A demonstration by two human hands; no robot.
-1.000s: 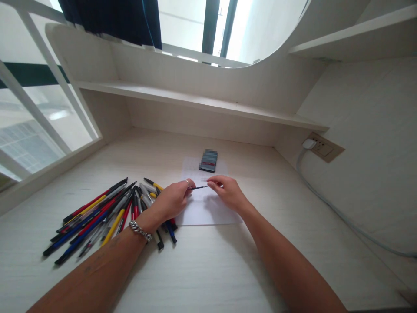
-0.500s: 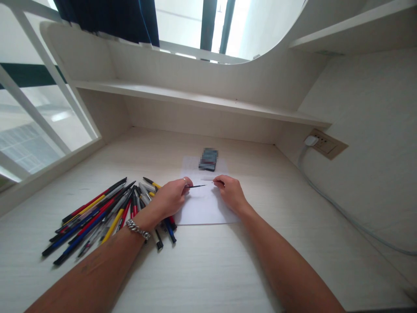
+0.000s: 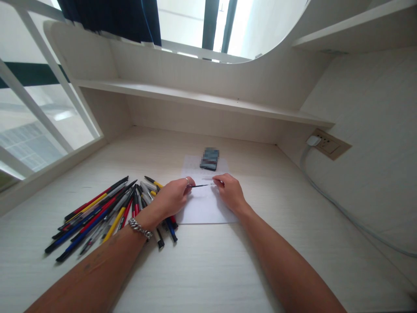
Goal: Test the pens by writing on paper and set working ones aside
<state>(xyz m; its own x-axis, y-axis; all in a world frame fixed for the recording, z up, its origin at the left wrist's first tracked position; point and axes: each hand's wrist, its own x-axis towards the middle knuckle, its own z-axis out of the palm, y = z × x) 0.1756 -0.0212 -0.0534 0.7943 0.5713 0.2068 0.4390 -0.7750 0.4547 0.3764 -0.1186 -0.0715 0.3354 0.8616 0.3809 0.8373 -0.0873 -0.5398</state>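
Note:
Over a white sheet of paper, my left hand pinches a thin dark pen refill that points right. My right hand is closed, thumb against forefinger, on a small pale piece too tiny to make out. The refill's tip lies very close to that piece; whether they touch is unclear. A clear, thin tube shows just behind, by the right fingertips; I cannot tell if it is held or lying on the paper. Beside my left forearm spreads a pile of pens in red, blue, yellow, black and clear.
A blurred-out dark object rests on the paper's far end. Across the back of the pale desk runs a low shelf. On the right wall, a white plug with a grey cable sits in a socket plate.
The gap between the refill's tip and the small piece in my right fingers has narrowed. The view has shifted slightly; the pens and paper stay in place.

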